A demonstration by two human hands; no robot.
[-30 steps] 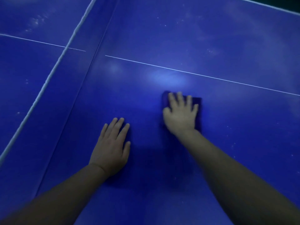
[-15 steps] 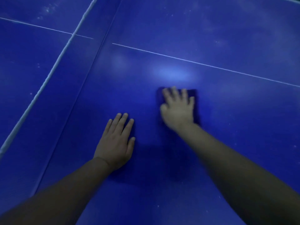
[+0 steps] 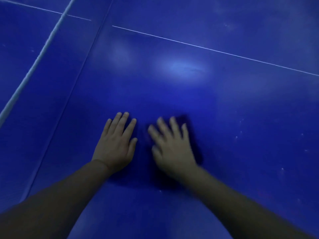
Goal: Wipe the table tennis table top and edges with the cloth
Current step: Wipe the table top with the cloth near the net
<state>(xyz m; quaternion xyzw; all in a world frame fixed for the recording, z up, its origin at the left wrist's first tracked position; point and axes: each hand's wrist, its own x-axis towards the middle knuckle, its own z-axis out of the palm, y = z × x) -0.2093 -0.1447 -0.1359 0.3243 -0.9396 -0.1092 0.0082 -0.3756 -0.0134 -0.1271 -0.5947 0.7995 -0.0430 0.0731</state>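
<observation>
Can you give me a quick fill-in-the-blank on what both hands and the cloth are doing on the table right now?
1. The cloth lies under the ____ hand.
2. The left hand rests flat on the bare ____ with fingers straight.
3. The thin white line runs on the ____ side of both hands.
4. The blurred hand is the ____ one.

Missing words: right; table top; far; right

We see a dim scene under a heavy blue cast. A soft glare patch (image 3: 183, 69) sits on the table (image 3: 241, 109), a fainter one to its left. The right hand (image 3: 172, 147) is motion-blurred; the left hand (image 3: 115, 144) is sharper. Dark shadows lie beneath both hands. Straight lines bow slightly toward the edges.
</observation>
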